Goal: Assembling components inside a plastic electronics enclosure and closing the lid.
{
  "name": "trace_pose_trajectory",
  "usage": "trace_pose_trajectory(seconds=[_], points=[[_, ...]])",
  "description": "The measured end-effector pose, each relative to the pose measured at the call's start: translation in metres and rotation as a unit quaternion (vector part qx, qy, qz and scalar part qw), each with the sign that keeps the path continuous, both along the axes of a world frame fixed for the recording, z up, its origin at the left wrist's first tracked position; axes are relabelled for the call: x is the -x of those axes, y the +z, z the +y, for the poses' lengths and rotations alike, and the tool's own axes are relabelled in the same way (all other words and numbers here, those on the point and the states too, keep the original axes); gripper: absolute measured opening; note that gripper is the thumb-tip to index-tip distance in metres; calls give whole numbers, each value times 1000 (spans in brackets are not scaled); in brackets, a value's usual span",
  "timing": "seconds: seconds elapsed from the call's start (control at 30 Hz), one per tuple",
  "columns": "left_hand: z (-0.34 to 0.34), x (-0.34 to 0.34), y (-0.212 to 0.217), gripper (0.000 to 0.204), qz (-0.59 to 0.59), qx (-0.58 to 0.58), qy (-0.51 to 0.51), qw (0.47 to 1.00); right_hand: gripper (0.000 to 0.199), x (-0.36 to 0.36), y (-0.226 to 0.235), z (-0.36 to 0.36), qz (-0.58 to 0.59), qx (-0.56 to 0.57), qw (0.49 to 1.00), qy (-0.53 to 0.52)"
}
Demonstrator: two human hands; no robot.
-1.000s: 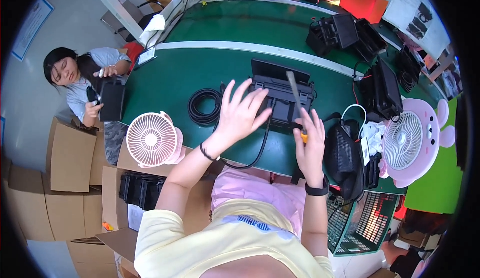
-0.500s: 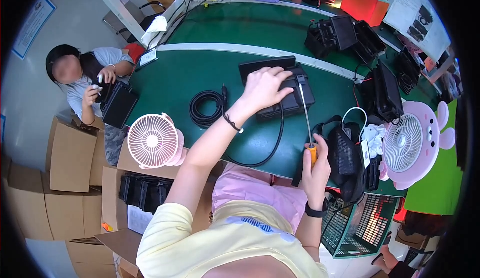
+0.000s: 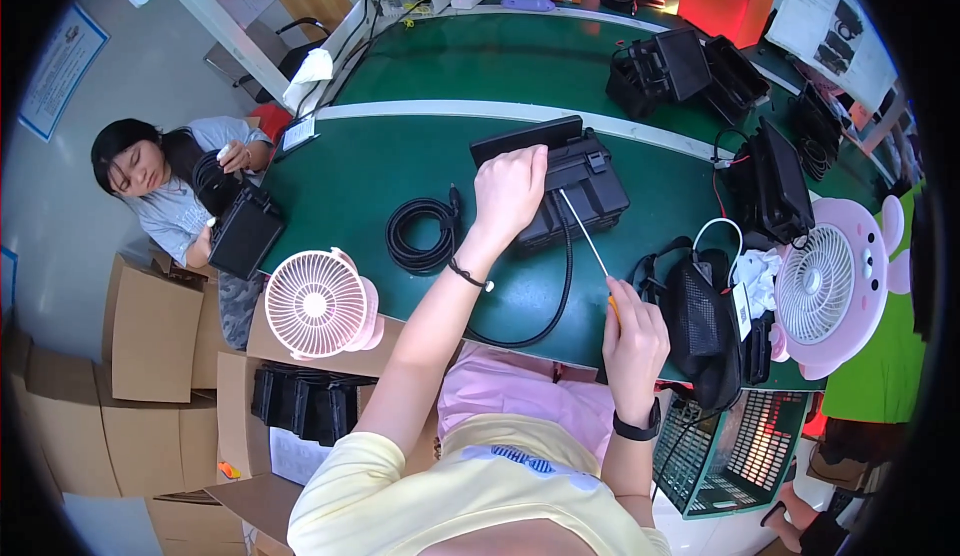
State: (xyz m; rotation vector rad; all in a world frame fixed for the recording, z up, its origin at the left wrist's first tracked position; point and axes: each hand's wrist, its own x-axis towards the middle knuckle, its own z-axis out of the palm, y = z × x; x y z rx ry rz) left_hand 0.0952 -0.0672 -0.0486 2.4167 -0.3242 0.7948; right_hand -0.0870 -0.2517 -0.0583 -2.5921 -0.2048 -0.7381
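A black plastic case (image 3: pixel 603 188) with a latch sits on the green table in front of me, its lid (image 3: pixel 525 139) raised along the far left side. My left hand (image 3: pixel 508 196) is closed at the lid's near edge, and its fingertips are hidden. In my right hand (image 3: pixel 634 341) is a screwdriver (image 3: pixel 585 234), gripped by its orange handle. Its long metal shaft points up and left, the tip at the case's near side. A black cable (image 3: pixel 562 301) runs from the case and curves toward me. Left of my forearm lies a coiled black cable (image 3: pixel 398 239).
Near the left edge stands a pink fan (image 3: pixel 315 304); a pink animal-shaped fan (image 3: pixel 818 281) is at right. A black mesh bag (image 3: pixel 697 316) lies beside my right hand. More black cases (image 3: pixel 765 181) stand farther right. A co-worker (image 3: pixel 180 191) handles another case at left.
The screwdriver tip has moved down and left from the latch to the case's near side. My left hand has gone from spread over the case to closed at the lid.
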Motion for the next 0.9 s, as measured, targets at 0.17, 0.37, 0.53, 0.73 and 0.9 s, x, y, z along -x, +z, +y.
trace_pose_trajectory(seconds=[0.17, 0.37, 0.53, 0.73, 0.9], points=[[1, 2, 1, 32, -2, 19, -5, 1000, 36, 1, 2, 3, -10, 32, 999, -9], [6, 7, 0, 28, -27, 14, -23, 999, 34, 3, 1, 2, 23, -46, 998, 23], [6, 18, -2, 24, -74, 20, -9, 997, 31, 9, 4, -1, 161, -204, 964, 59], [-1, 23, -3, 23, -81, -4, 35, 996, 33, 21, 15, 8, 69, -140, 987, 48], [-7, 24, -2, 24, -82, -25, 42, 995, 34, 26, 14, 19, 107, -108, 988, 27]])
